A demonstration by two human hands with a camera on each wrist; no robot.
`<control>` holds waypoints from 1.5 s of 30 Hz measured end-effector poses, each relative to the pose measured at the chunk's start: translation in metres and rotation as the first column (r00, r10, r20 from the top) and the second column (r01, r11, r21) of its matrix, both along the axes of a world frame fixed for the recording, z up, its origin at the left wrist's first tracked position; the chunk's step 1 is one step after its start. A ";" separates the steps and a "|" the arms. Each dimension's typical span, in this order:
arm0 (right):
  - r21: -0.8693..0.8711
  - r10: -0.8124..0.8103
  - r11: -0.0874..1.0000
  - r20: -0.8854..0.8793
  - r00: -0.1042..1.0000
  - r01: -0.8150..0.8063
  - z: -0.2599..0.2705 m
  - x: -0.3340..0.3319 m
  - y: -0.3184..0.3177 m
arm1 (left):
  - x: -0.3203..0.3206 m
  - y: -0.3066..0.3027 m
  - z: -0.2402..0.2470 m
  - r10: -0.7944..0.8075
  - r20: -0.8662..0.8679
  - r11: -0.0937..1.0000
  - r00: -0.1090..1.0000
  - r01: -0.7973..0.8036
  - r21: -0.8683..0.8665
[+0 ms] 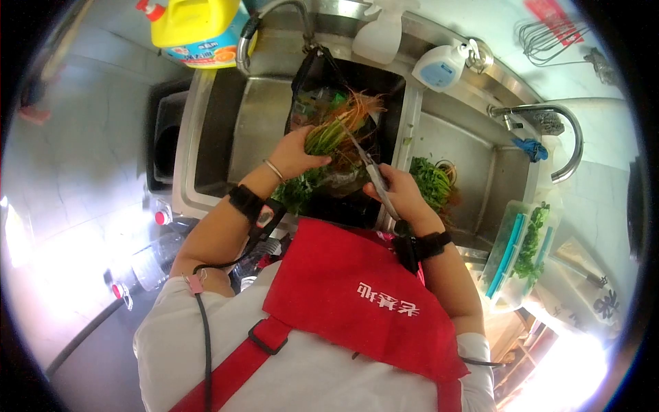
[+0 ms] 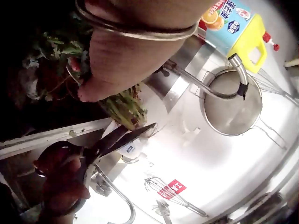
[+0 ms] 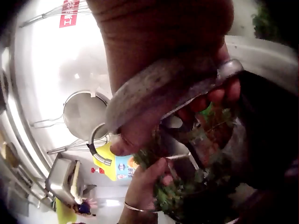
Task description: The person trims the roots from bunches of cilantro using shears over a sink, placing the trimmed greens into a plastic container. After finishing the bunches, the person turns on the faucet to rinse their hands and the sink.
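In the head view my left hand (image 1: 298,156) grips a bunch of coriander (image 1: 326,139) around its stems, over the left sink basin. Its stringy orange-brown roots (image 1: 364,110) point away from me, while the leaves (image 1: 298,192) hang below the hand. My right hand (image 1: 405,199) holds a pair of scissors (image 1: 371,168) by the handles, with the blades reaching to the stems near the roots. Seen from the left wrist, the scissor blades (image 2: 124,140) are spread beside the stem ends (image 2: 126,109). Under the bunch lies a black plastic bag (image 1: 319,72).
More greens (image 1: 431,182) lie in the right sink basin (image 1: 460,144). A yellow jug (image 1: 195,27), a spray bottle (image 1: 379,34) and a white pump bottle (image 1: 441,67) stand behind the sink. Curved faucets (image 1: 573,137) rise nearby. A plastic container (image 1: 504,257) with greens sits at the right.
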State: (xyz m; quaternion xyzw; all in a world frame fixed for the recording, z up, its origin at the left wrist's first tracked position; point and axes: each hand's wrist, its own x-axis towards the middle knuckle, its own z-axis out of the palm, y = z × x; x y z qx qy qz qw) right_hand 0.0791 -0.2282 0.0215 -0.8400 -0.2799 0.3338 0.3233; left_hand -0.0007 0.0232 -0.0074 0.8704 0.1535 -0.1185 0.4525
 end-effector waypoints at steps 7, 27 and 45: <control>-0.026 -0.005 1.000 -0.073 0.997 0.003 -0.001 -0.003 0.011 | -0.004 -0.005 0.000 -0.028 0.028 0.999 0.999 0.028 0.017; -0.121 -0.051 0.993 -0.303 0.952 0.015 -0.051 -0.008 0.009 | -0.006 -0.003 -0.028 -0.047 -0.201 0.973 0.978 0.090 0.212; -0.136 -0.135 0.988 -0.493 0.859 0.077 -0.055 -0.008 0.003 | -0.015 0.030 -0.065 0.000 -0.142 0.971 0.990 -0.034 -0.236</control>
